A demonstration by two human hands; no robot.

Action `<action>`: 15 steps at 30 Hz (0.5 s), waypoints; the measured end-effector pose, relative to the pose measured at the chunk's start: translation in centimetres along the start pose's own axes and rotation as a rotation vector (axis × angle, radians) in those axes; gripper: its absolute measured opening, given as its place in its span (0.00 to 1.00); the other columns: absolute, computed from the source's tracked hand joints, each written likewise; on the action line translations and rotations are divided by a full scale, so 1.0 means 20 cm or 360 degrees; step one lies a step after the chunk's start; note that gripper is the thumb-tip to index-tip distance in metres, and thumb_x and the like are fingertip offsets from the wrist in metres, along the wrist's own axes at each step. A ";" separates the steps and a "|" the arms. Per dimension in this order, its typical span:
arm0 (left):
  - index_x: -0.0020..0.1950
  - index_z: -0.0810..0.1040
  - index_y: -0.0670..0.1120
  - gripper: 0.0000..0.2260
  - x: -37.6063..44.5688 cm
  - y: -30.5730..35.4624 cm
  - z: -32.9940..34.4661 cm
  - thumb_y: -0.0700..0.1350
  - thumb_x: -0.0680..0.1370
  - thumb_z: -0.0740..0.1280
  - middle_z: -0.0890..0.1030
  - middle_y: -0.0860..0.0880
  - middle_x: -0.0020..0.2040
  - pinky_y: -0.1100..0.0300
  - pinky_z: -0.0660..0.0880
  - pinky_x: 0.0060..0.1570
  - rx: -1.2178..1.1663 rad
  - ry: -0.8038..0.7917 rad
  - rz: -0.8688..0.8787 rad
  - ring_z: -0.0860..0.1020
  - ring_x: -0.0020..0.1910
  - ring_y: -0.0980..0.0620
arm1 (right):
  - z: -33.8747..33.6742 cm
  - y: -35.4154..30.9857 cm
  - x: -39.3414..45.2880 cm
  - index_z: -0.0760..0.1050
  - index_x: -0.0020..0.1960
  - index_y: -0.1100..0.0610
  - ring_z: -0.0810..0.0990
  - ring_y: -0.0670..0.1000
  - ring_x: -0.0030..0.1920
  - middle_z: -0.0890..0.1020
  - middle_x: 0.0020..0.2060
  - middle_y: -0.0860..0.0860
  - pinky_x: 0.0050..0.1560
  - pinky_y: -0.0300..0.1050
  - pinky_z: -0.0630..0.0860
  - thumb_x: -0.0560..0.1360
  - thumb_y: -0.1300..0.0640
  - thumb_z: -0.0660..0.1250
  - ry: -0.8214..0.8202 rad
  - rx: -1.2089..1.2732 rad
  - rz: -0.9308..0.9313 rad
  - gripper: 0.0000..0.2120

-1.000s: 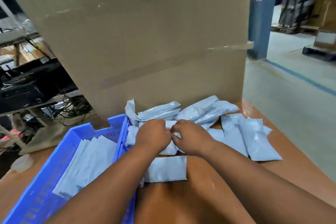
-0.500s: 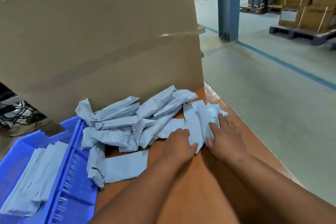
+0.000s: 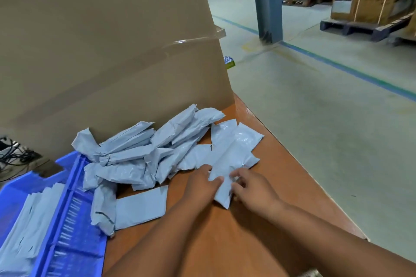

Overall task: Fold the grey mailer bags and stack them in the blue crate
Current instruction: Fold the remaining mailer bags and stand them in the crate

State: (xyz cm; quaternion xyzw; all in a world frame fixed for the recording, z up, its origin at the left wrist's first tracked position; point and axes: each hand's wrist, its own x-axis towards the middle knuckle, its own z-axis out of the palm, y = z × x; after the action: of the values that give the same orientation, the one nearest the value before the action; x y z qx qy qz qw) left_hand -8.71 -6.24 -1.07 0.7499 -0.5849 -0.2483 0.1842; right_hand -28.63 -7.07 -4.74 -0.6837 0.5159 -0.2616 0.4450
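Note:
A heap of crumpled grey mailer bags [image 3: 144, 153] lies on the orange-brown table against a big cardboard box. One grey mailer bag [image 3: 227, 164] at the heap's right end is between my hands. My left hand [image 3: 201, 183] pinches its left edge with thumb and fingers. My right hand [image 3: 252, 189] grips its near right edge with curled fingers. A flat folded mailer bag [image 3: 140, 207] lies on the table left of my left arm. The blue crate [image 3: 67, 220] at the lower left holds a stack of folded bags [image 3: 29, 225].
The tall cardboard box [image 3: 108, 51] walls off the back of the table [image 3: 225, 243]. The table's right edge drops to a green warehouse floor [image 3: 326, 119]. A blue pillar [image 3: 269, 0] and pallets with cartons [image 3: 369, 7] stand far off. Cables [image 3: 15, 155] lie at the left.
The view swung right and my hands moved from the heap's middle to its right end. They now hold one bag there, drawn a little toward me.

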 end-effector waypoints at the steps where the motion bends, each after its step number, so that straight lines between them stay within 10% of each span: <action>1: 0.63 0.80 0.53 0.14 -0.06 -0.07 -0.03 0.54 0.79 0.73 0.83 0.58 0.54 0.67 0.72 0.45 -0.0035 -0.0075 0.0027 0.81 0.53 0.57 | 0.03 -0.01 -0.05 0.78 0.57 0.41 0.82 0.42 0.44 0.84 0.43 0.40 0.48 0.49 0.81 0.78 0.44 0.64 -0.0029 -0.0120 -0.0095 0.09; 9: 0.56 0.81 0.60 0.09 -0.55 -0.59 -0.30 0.51 0.77 0.76 0.81 0.61 0.46 0.64 0.72 0.46 -0.0119 -0.0478 -0.0030 0.77 0.44 0.64 | 0.32 -0.18 -0.25 0.79 0.49 0.50 0.74 0.54 0.46 0.76 0.47 0.47 0.45 0.51 0.71 0.78 0.53 0.66 0.0053 -0.0993 -0.1198 0.04; 15: 0.74 0.76 0.61 0.26 -0.74 -0.82 -0.43 0.56 0.76 0.73 0.79 0.61 0.67 0.59 0.74 0.63 0.0196 -0.0508 -0.0031 0.76 0.65 0.59 | 0.58 -0.25 -0.29 0.78 0.60 0.46 0.76 0.54 0.57 0.77 0.57 0.47 0.60 0.55 0.73 0.82 0.41 0.61 -0.0230 -0.1126 -0.1154 0.14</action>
State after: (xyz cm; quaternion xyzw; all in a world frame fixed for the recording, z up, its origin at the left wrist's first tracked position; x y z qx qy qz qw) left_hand 6.36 12.12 -1.07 0.7165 -0.6134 -0.3297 0.0403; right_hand -18.78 2.65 -5.18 -0.9438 0.2704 -0.1605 0.1015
